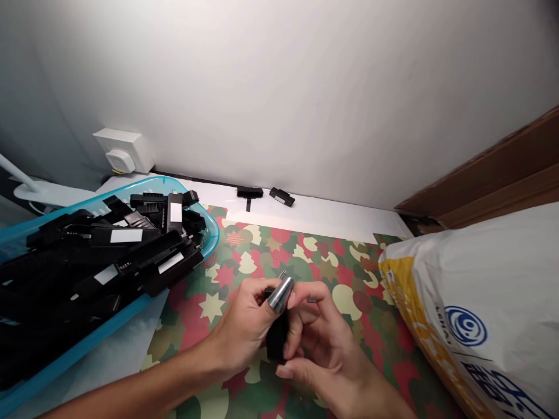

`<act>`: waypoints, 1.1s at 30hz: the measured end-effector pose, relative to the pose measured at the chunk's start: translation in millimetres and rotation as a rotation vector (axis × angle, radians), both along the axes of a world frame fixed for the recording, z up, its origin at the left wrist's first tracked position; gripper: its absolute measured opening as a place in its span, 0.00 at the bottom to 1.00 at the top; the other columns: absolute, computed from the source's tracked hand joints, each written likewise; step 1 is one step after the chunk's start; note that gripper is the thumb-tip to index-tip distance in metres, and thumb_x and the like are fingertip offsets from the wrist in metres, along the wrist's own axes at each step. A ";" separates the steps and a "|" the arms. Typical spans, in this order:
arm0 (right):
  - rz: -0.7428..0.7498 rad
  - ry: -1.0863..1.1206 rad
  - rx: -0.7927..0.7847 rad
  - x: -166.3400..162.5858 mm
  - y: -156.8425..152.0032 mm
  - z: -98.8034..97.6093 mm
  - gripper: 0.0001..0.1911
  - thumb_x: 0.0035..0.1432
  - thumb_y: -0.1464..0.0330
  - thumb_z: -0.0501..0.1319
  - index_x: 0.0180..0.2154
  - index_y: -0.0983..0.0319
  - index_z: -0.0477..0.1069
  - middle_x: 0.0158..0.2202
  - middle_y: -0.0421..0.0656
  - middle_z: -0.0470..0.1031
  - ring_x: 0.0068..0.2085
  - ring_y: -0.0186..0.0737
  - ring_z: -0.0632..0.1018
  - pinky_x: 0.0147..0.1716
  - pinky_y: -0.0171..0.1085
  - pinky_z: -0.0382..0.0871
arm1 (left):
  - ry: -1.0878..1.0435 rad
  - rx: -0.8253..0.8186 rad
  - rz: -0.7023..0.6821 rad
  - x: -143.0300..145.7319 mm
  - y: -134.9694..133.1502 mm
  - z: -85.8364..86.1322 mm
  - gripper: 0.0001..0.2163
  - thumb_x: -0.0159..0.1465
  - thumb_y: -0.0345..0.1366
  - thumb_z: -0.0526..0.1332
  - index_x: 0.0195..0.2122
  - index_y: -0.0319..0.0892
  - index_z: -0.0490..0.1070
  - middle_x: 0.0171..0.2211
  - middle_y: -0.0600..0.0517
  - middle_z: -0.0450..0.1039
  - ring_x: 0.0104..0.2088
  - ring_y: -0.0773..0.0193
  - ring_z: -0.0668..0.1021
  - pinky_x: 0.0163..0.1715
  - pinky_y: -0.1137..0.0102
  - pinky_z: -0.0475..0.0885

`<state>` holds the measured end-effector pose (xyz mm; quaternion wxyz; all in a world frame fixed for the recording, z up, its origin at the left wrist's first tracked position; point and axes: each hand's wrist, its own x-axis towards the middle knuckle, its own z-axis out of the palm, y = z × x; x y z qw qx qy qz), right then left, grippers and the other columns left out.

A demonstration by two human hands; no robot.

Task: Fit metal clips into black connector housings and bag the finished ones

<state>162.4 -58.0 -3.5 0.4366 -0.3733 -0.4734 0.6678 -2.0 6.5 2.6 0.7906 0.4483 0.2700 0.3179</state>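
Both hands meet low in the middle over a patterned mat (305, 256). My left hand (247, 326) is closed around a small black part with a shiny metal cylinder (280, 294) at its top. My right hand (323, 343) curls its fingers against the same black part (277, 340) from the right, thumb pressed at its lower end. A thin metal bit sticks up just above the cylinder.
A blue plastic basket (209, 227) at the left is heaped with long black plastic parts bearing white labels. Two small black pieces (250, 192) (282, 196) lie by the wall. A white printed sack (480, 302) fills the right. A white wall socket (122, 152) sits at back left.
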 end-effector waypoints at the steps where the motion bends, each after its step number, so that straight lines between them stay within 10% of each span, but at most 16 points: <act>1: 0.009 0.035 -0.027 0.3 0.5 1.7 0.28 0.63 0.74 0.73 0.54 0.48 0.61 0.34 0.32 0.71 0.38 0.34 0.77 0.43 0.34 0.73 | -0.010 -0.010 -0.018 -0.2 0.3 0.1 0.29 0.63 0.68 0.63 0.32 0.43 0.68 0.17 0.54 0.70 0.17 0.66 0.72 0.18 0.75 0.66; 8: -0.010 0.173 -0.055 -0.4 11.0 8.4 0.33 0.53 0.75 0.81 0.52 0.50 0.67 0.30 0.30 0.74 0.34 0.31 0.76 0.40 0.30 0.74 | 0.026 -0.041 -0.007 -1.9 1.8 -6.5 0.31 0.60 0.70 0.64 0.28 0.43 0.65 0.16 0.54 0.69 0.15 0.69 0.68 0.15 0.76 0.61; 14: -0.212 0.111 0.113 2.8 27.2 6.4 0.16 0.56 0.71 0.79 0.43 0.54 0.79 0.28 0.34 0.77 0.31 0.30 0.78 0.32 0.26 0.76 | 0.132 -0.067 0.165 0.0 1.5 -5.5 0.30 0.60 0.70 0.64 0.32 0.45 0.62 0.21 0.60 0.61 0.17 0.72 0.60 0.14 0.77 0.55; 22: -0.468 0.010 0.139 -11.5 30.3 11.0 0.15 0.48 0.72 0.82 0.36 0.58 0.82 0.29 0.36 0.80 0.27 0.31 0.81 0.29 0.26 0.81 | 0.098 0.228 0.130 -3.2 -0.7 -9.1 0.28 0.67 0.70 0.53 0.39 0.47 0.60 0.34 0.57 0.59 0.29 0.68 0.62 0.27 0.75 0.64; 33: -0.286 0.353 -0.179 -19.1 29.1 18.6 0.17 0.53 0.64 0.81 0.33 0.63 0.76 0.20 0.37 0.78 0.16 0.29 0.75 0.13 0.24 0.72 | 0.213 0.356 0.048 -2.4 -10.9 5.6 0.26 0.70 0.70 0.47 0.38 0.49 0.53 0.26 0.60 0.61 0.23 0.67 0.68 0.27 0.70 0.67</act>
